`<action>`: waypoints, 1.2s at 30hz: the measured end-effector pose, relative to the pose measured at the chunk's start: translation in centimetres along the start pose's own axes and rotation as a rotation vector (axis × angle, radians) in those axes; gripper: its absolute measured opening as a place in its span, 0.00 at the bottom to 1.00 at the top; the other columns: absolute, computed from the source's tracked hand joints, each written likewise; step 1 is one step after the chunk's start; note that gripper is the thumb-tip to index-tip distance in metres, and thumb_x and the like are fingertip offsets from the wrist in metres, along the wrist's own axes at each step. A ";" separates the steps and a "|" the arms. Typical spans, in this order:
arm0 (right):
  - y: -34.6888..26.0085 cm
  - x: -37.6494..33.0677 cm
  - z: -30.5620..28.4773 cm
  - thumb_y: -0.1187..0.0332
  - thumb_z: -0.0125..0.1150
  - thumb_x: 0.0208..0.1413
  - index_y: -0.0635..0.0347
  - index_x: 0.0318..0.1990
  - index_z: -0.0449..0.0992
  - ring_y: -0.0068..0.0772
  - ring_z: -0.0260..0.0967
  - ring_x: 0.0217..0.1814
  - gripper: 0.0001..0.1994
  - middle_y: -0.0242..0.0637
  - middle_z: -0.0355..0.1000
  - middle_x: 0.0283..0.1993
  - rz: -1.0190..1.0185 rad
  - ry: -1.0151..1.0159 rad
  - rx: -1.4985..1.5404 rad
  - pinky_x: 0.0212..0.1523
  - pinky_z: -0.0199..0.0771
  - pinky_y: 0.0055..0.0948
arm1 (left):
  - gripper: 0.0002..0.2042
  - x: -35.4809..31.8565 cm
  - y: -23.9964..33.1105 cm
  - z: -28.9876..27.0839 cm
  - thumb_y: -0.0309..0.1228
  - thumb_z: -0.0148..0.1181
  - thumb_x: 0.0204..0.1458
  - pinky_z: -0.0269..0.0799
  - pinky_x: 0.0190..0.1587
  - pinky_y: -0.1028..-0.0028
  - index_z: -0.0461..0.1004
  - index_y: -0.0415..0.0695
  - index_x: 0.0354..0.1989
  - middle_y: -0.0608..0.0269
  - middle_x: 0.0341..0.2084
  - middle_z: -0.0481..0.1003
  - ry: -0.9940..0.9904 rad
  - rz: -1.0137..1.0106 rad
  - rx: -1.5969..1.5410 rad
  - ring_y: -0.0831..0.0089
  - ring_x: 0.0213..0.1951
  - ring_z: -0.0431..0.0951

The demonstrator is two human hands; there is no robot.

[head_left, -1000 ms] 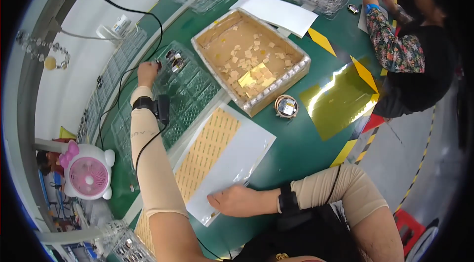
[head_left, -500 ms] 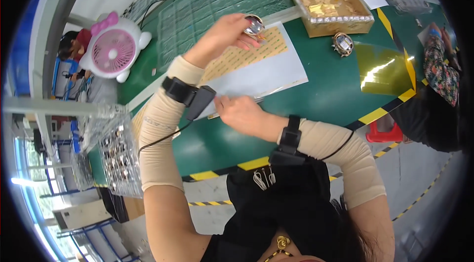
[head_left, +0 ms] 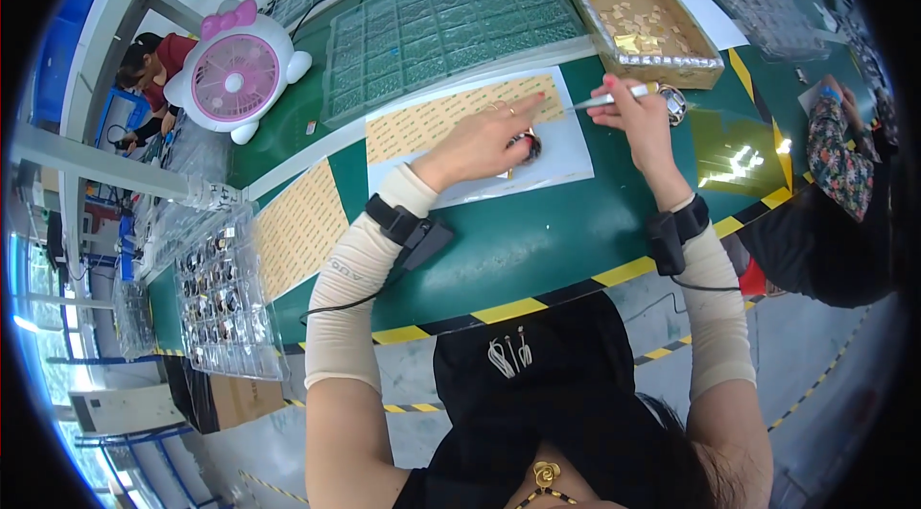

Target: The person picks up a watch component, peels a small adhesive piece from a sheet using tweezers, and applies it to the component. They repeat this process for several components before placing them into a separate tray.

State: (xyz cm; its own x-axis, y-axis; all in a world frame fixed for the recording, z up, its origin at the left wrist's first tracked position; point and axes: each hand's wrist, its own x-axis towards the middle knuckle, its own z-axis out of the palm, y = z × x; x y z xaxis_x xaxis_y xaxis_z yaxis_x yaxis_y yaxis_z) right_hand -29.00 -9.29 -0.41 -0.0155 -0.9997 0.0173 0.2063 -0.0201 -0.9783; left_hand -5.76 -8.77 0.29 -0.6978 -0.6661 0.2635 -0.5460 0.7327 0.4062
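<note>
Left hand [head_left: 489,140] now presses a small round dark part [head_left: 526,146] onto the white sheet [head_left: 566,159], mid-desk; right hand [head_left: 638,111], newly raised, pinches slim metal tweezers [head_left: 600,100], apparently approaching the part.

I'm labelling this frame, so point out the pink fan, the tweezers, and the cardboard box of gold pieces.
pink fan [head_left: 233,80], head view, on its round front grille.
tweezers [head_left: 602,99], head view, on the metal shaft.
cardboard box [head_left: 656,61], head view, on its near wall.

Left hand [head_left: 487,140] on round part [head_left: 526,146], right hand [head_left: 641,116] with tweezers [head_left: 606,98]
</note>
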 end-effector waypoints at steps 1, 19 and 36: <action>0.4 -0.3 0.0 0.65 0.50 0.56 0.70 0.36 0.71 0.30 0.72 0.30 0.13 0.42 0.71 0.32 0.022 0.027 -0.019 0.30 0.74 0.23 | 0.09 0.1 0.3 0.0 0.29 0.46 0.43 0.67 0.39 0.63 0.70 0.38 0.29 0.60 0.53 0.65 -0.054 -0.049 -0.001 0.55 0.36 0.70; 1.6 0.5 -0.6 0.67 0.51 0.55 0.74 0.38 0.69 0.34 0.73 0.31 0.13 0.46 0.71 0.36 0.062 -0.028 0.158 0.33 0.76 0.24 | 0.13 0.7 0.6 0.8 0.35 0.47 0.42 0.70 0.40 0.67 0.74 0.38 0.26 0.66 0.52 0.66 -0.044 -0.139 0.110 0.59 0.37 0.72; 0.0 0.2 0.3 0.67 0.50 0.56 0.72 0.43 0.68 0.34 0.73 0.35 0.14 0.45 0.71 0.36 -0.054 -0.040 0.277 0.37 0.75 0.25 | 0.13 0.6 0.3 0.9 0.33 0.47 0.44 0.70 0.39 0.69 0.73 0.40 0.33 0.59 0.50 0.67 0.015 -0.284 -0.112 0.60 0.37 0.73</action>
State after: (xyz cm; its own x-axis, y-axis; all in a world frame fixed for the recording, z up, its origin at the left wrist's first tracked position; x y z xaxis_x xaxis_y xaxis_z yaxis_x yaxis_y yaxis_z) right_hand -28.75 -9.51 -0.35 0.0040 -0.9966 0.0819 0.4655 -0.0707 -0.8822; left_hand -6.76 -8.80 -0.21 -0.5172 -0.8445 0.1386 -0.6627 0.4977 0.5595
